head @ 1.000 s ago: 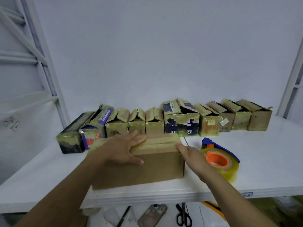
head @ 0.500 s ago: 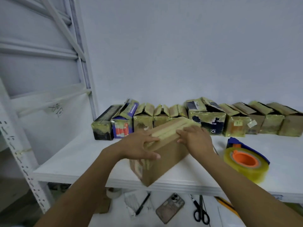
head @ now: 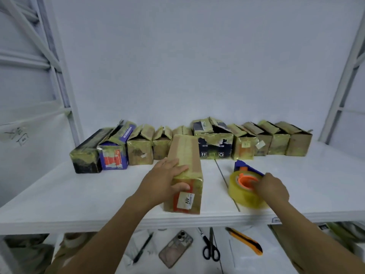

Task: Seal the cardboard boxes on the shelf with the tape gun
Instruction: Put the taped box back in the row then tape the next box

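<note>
A: What does the scene hold, biggest things first?

B: A white shelf point(head: 79, 194) spans the view. A row of boxes point(head: 217, 143) stands along its back, many with flaps up. In front, one long cardboard box point(head: 186, 155) lies end-on toward the viewer, tape already along its top.

A: Where are the hands?

B: The left hand point(head: 165, 184) lies on the box's near end, fingers on top and thumb on the labelled end face, pressing rather than closed around it. The right hand point(head: 271, 189) rests on the tape gun point(head: 246, 184), fingers curled over the orange hub. Whether it grips firmly cannot be told.

A: So where is the tape gun relative to the box?

B: Just right of it on the shelf, apart from it, under the right hand.

A: What could go wrong?

B: Probably, a loose hold on the roll rather than the handle lets the gun slip. The box also sits near the front edge, so a hard push could slide it off.
</note>
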